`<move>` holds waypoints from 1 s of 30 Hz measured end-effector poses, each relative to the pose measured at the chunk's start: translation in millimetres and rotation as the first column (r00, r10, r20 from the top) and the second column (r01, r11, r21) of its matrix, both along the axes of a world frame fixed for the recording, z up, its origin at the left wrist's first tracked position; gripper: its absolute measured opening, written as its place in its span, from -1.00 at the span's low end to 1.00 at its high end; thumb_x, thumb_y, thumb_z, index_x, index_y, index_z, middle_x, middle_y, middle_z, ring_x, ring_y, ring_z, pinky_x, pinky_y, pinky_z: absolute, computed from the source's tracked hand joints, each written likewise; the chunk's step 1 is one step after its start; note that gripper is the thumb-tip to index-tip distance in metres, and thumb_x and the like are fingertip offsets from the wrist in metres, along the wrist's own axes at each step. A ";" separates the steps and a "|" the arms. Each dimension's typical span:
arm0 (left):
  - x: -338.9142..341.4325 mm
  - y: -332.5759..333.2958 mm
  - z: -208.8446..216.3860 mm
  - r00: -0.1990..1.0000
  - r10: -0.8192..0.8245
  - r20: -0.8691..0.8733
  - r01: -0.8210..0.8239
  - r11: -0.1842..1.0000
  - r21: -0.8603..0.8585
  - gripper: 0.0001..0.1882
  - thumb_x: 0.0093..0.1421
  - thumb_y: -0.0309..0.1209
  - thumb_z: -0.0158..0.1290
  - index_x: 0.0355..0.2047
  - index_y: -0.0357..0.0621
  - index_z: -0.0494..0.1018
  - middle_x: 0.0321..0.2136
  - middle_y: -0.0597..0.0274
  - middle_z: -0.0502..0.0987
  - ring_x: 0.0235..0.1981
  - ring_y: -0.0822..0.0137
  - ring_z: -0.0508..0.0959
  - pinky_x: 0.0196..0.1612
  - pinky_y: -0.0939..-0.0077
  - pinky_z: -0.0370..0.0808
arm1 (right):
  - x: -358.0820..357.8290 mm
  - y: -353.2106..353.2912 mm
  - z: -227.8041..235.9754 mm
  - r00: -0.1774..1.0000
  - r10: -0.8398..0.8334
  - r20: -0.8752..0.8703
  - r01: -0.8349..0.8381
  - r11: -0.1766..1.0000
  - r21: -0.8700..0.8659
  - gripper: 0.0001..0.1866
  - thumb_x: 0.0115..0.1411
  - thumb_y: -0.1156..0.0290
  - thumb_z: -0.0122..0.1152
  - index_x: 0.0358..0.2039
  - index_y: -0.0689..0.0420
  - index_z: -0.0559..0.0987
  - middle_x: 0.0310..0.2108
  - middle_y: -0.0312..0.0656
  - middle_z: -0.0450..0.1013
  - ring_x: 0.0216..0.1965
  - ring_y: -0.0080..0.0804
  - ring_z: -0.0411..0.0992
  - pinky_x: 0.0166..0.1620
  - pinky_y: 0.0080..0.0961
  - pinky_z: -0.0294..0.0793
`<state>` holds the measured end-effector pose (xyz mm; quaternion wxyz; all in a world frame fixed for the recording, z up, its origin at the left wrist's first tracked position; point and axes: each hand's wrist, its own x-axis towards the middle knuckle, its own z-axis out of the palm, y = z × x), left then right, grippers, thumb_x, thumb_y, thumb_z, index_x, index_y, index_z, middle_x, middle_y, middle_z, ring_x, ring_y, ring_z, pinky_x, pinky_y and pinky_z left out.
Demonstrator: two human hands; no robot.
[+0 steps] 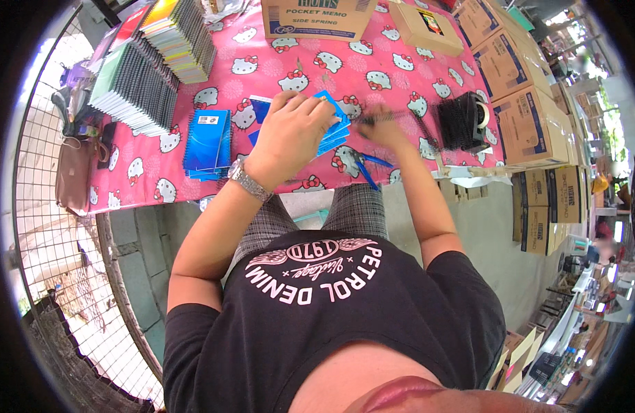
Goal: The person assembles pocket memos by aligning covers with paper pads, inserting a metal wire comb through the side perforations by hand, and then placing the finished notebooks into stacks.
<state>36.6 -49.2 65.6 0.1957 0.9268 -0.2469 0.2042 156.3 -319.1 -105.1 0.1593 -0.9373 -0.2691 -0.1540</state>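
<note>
Your left hand (295,127) bends its fingers over the fanned blue notebooks (336,135) on the bench (359,64), but you can't tell whether they grip; blur hides your right hand's (381,129) finger state. Uneven pressure could splay the stack, or a forearm's brush could knock the blue-handled pliers (361,161) off the near edge.

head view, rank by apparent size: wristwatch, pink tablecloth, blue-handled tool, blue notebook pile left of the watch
1. Pink tablecloth
2. Blue notebook pile
3. Wristwatch and blue-handled tool: too alike to rank
</note>
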 end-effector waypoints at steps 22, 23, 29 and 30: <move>-1.9 20.1 4.2 0.986 0.154 -0.064 -0.163 0.969 -0.188 -0.61 -0.04 -0.20 0.32 -0.26 -0.08 0.47 -0.26 0.25 0.50 -0.10 0.12 0.44 -0.03 0.17 0.37 | -10.7 74.6 207.5 0.315 0.748 -0.584 -0.398 0.663 0.634 -0.43 0.14 0.08 0.17 0.06 0.21 0.49 0.05 -0.16 0.38 0.11 -0.34 0.33 0.17 -0.38 0.28; -1.1 20.4 4.8 0.987 0.146 -0.069 -0.157 0.968 -0.197 -0.61 -0.04 -0.21 0.32 -0.25 -0.08 0.47 -0.25 0.25 0.50 -0.09 0.11 0.44 -0.02 0.17 0.37 | -9.8 76.1 207.4 0.505 0.573 -0.645 -0.440 0.814 0.379 -0.39 0.13 0.02 0.16 0.06 0.21 0.49 0.05 -0.14 0.37 0.13 -0.31 0.33 0.18 -0.36 0.29; -1.5 20.7 9.7 0.983 0.157 -0.097 -0.173 0.967 -0.187 -0.60 -0.04 -0.25 0.32 -0.23 -0.10 0.47 -0.26 0.21 0.49 -0.10 0.09 0.45 -0.02 0.16 0.40 | -7.5 72.7 214.5 0.283 0.799 -0.530 -0.423 0.600 0.679 -0.49 0.15 0.17 0.17 0.06 0.16 0.50 0.04 -0.21 0.39 0.07 -0.38 0.33 0.14 -0.39 0.25; -2.4 21.8 10.9 0.980 0.155 -0.122 -0.177 0.964 -0.198 -0.60 -0.04 -0.26 0.32 -0.23 -0.11 0.47 -0.26 0.20 0.49 -0.11 0.08 0.45 -0.03 0.17 0.40 | -3.2 71.0 207.3 0.278 0.822 -0.497 -0.410 0.569 0.713 -0.49 0.15 0.17 0.17 0.06 0.16 0.50 0.05 -0.21 0.38 0.07 -0.38 0.33 0.14 -0.39 0.25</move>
